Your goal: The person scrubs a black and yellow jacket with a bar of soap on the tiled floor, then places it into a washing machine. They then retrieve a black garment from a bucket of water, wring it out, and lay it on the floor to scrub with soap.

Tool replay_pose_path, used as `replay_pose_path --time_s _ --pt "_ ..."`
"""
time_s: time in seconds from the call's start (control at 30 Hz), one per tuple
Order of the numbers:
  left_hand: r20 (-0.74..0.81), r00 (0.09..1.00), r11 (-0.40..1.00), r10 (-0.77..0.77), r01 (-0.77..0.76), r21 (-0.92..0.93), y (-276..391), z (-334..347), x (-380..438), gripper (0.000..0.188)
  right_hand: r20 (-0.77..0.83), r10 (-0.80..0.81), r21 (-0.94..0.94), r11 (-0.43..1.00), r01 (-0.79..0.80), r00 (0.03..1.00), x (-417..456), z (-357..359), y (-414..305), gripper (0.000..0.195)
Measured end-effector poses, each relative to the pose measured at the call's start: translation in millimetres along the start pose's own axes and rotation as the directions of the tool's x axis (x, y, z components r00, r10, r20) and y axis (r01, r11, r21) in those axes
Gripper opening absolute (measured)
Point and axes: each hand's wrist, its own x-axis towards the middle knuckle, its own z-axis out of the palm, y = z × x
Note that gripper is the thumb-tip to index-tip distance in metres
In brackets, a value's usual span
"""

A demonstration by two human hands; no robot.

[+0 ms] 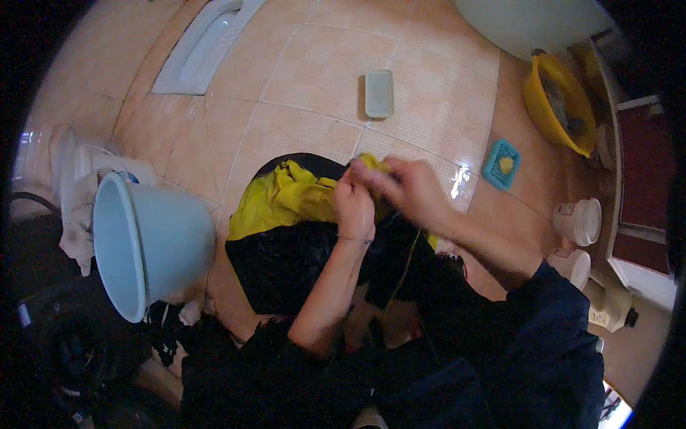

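A black and yellow cloth garment (pixel 289 201) lies bunched on the tiled floor before me, its yellow side partly showing. My left hand (pixel 355 206) grips a fold of it near its upper right edge. Close beside it, my right hand (pixel 410 185) holds the same yellow fabric between its fingers and is blurred. The two hands nearly touch, and the fabric between them is partly hidden by the fingers. A thin cord hangs below my right hand over the dark cloth.
A light blue bucket (pixel 174 241) lies tipped at left. Ahead are a pale plastic tray (pixel 379 94) and a squat toilet (pixel 201 48). At right stand a turquoise basket (pixel 501 164) holding a yellow piece, a yellow basin (pixel 536 102) and white tubs (pixel 578 221).
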Motion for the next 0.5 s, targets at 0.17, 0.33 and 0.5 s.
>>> replay_pose_path --time_s 0.17,0.33,0.5 --pt "-0.162 0.986 0.965 -0.046 0.086 0.249 -14.4 4.8 7.5 0.051 -0.05 -0.165 -0.372 0.918 0.135 0.985 12.6 12.1 3.4 0.036" --pt "0.117 0.978 0.956 -0.175 0.197 -0.217 -14.0 -20.8 3.5 0.032 -0.034 -0.466 -0.405 0.815 0.414 0.884 -11.9 22.4 -12.0 0.033" --pt "-0.144 0.976 0.948 -0.162 0.194 0.253 -6.2 -3.8 6.7 0.051 -0.054 -0.453 -0.465 0.8 0.379 0.89 5.9 12.6 6.5 0.028"
